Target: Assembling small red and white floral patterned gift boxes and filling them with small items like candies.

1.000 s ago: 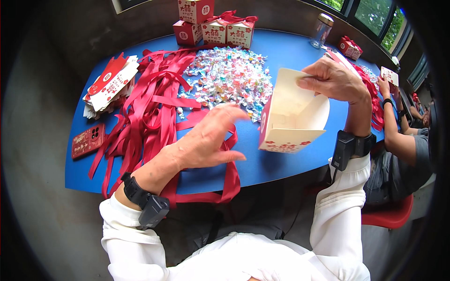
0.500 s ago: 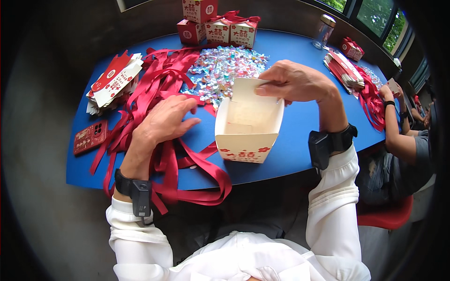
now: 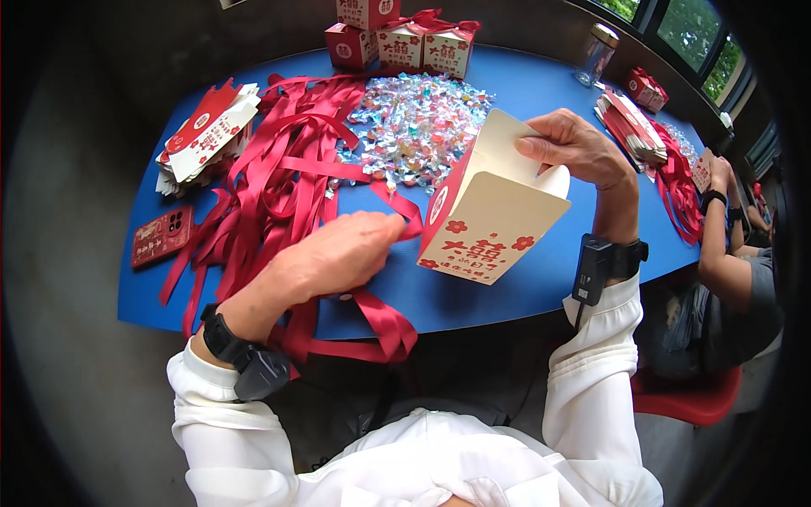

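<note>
Since the frame of half a second ago, the open box (image 3: pixel 486 232) has been swung rightward and tipped, so that more of its printed front is shown and less of its inside; the left hand (image 3: pixel 334 258) has been brought rightward, nearer to it. A flap of the box is pinched between thumb and fingers of the right hand (image 3: pixel 579 148), over the front of the blue table (image 3: pixel 532 76); whether its base is rested there cannot be told. The left hand's fingers are curled beside a ribbon end, but whether it is grasped cannot be told.

The space between the left hand and the box is crossed by this strand from the tangled red ribbons (image 3: pixel 291 169). The ribbons are flanked by flat cartons (image 3: pixel 207 139), a red-cased phone (image 3: pixel 163 237) and, behind the box, a heap of shiny wrapped sweets (image 3: pixel 422 122).

The box's contents are hidden by its front wall. At the far edge, closed boxes (image 3: pixel 425 46) are grouped, two tied with bows. A gold-lidded clear jar (image 3: pixel 596 57) is placed farther right. More flat cartons (image 3: pixel 629 131) and ribbons (image 3: pixel 676 198) are laid near a co-worker's hand (image 3: pixel 720 176).
</note>
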### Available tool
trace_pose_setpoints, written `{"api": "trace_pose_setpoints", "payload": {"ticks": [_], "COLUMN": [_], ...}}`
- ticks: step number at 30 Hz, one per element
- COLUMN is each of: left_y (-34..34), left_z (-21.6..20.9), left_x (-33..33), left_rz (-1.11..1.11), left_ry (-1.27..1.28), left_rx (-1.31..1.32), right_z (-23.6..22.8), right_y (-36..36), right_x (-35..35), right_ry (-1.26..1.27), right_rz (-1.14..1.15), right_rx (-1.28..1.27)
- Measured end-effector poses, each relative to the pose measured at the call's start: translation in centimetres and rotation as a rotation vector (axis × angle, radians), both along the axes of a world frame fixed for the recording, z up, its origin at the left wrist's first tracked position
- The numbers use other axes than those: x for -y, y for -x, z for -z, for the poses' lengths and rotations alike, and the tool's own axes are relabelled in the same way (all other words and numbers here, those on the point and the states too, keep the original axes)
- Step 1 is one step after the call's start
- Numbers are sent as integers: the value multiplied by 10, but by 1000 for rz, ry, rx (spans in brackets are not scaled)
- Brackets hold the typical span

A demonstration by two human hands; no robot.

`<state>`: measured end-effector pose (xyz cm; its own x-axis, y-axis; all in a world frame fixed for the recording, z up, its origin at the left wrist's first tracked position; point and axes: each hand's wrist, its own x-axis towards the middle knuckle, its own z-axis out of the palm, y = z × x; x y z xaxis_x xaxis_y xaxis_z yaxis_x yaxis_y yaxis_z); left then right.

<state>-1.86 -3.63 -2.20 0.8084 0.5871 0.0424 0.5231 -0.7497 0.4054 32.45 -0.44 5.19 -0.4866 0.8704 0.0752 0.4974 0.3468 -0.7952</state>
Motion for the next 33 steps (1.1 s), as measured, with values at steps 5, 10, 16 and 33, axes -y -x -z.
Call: {"api": "trace_pose_setpoints", "payload": {"ticks": [5,10,16,33], "left_y": [35,101,116,61], "left_z": [-41,-69,-29,-72], "left_x": [-60,-144,-162,-36], "left_rz": [-397,-727,-655,-10], "left_ry": [-322,-899,-626,-188], "left_rx": [330,459,-195,273], "right_z": [7,8,16,17], "right_y": [-8,-5,1,3], "right_x": [0,-6,-11,-9], "right_ry": [-85,-75,-79,-73], "right_rz": [15,13,14,-3], "right_rx": [-85,-81,-27,-32]}}
